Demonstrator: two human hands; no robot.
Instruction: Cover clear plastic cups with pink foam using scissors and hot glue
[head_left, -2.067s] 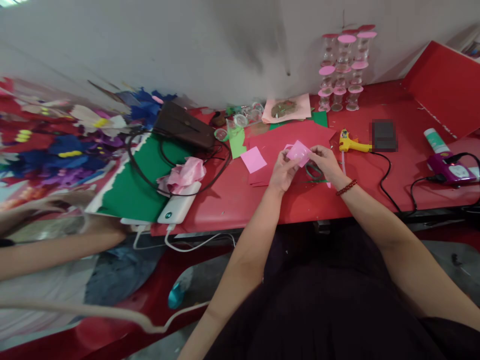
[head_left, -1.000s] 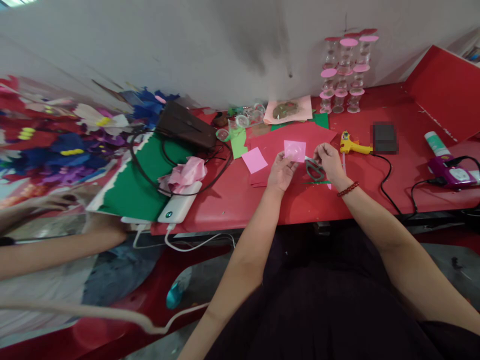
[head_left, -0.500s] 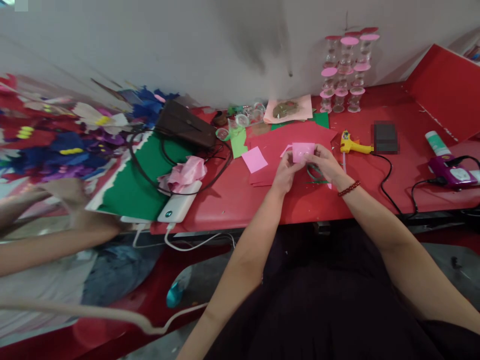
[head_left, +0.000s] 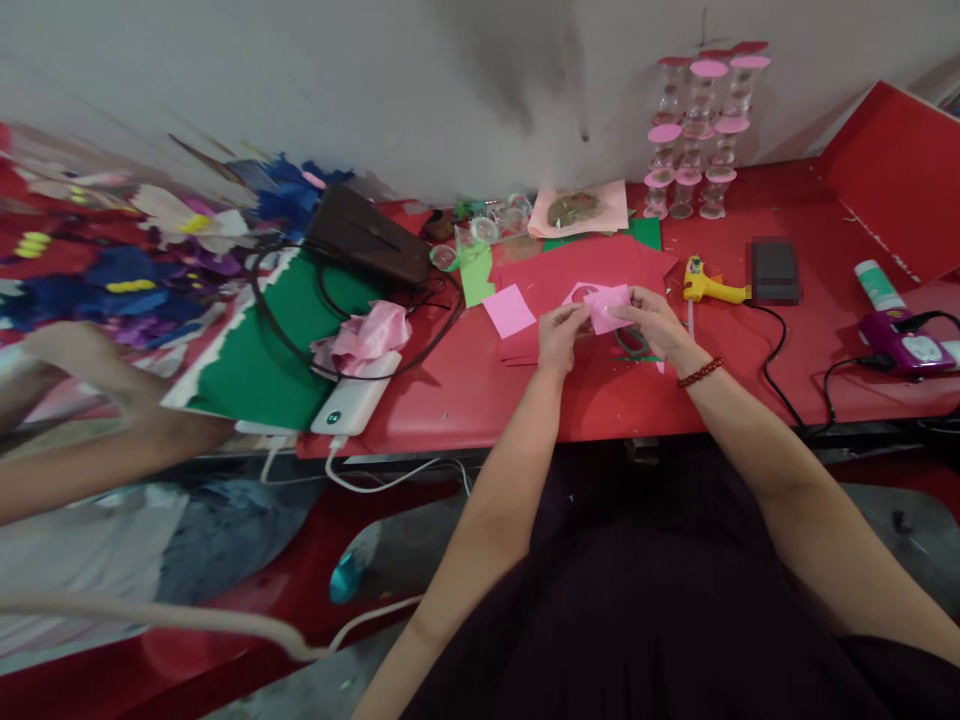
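Observation:
A small square of pink paper point(head_left: 607, 306) is held up over the red table, tilted, with a shiny patch on its face. My left hand point(head_left: 559, 340) is closed with its fingertips at the paper's left edge. On the other side, my right hand point(head_left: 656, 325) pinches the right edge between thumb and fingers. Beneath them lie red sheets point(head_left: 540, 270) and a pink offcut with a round hole point(head_left: 576, 292). A dark looped handle point(head_left: 631, 343), perhaps of scissors, shows partly by my right hand. Another pink square point(head_left: 510, 311) lies to the left.
A yellow glue gun point(head_left: 709, 285) with a cord sits at right, near a purple power socket point(head_left: 904, 342). Stacked clear cups with pink discs point(head_left: 686, 135) stand by the wall. Left are a brown case point(head_left: 367, 235), a power bank point(head_left: 356, 395) and another person's arm point(head_left: 112, 450).
The pink square has turned from level to tilted between my hands. My left hand has shifted slightly left, and its fingers have moved to the paper's edge.

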